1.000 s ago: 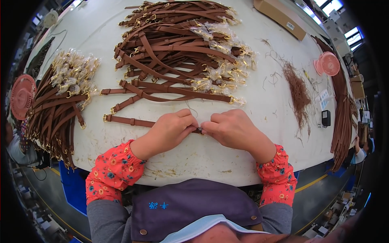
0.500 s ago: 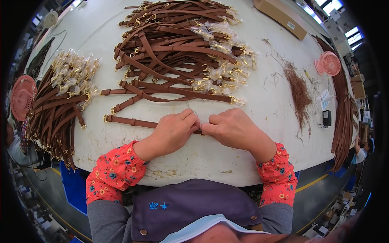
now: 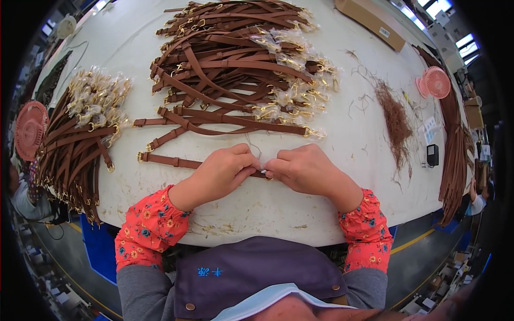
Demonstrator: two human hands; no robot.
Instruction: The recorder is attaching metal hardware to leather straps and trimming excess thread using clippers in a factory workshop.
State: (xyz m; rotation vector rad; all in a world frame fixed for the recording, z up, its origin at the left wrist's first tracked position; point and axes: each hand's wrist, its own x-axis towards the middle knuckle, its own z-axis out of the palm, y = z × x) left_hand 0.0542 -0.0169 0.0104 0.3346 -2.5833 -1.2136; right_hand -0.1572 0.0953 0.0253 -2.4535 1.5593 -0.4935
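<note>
A brown leather strap (image 3: 168,160) with a gold buckle end lies across the white table (image 3: 257,208) in front of me. My left hand (image 3: 225,168) is closed over the strap's right part. My right hand (image 3: 300,167) pinches the strap's end, where a small metal piece shows between the two hands. Fingertips of both hands meet at the middle. The strap's right end is hidden under my fingers.
A big pile of brown straps with wrapped gold clasps (image 3: 241,69) lies beyond my hands. Another bundle of straps (image 3: 75,144) hangs over the table's left edge. Brown thread scraps (image 3: 393,120), a pink fan (image 3: 436,81), a black device (image 3: 432,155) and a cardboard box (image 3: 369,21) sit at the right.
Both hands stay on the strap in nearly the same place; the fingers have shifted slightly at the strap's end.
</note>
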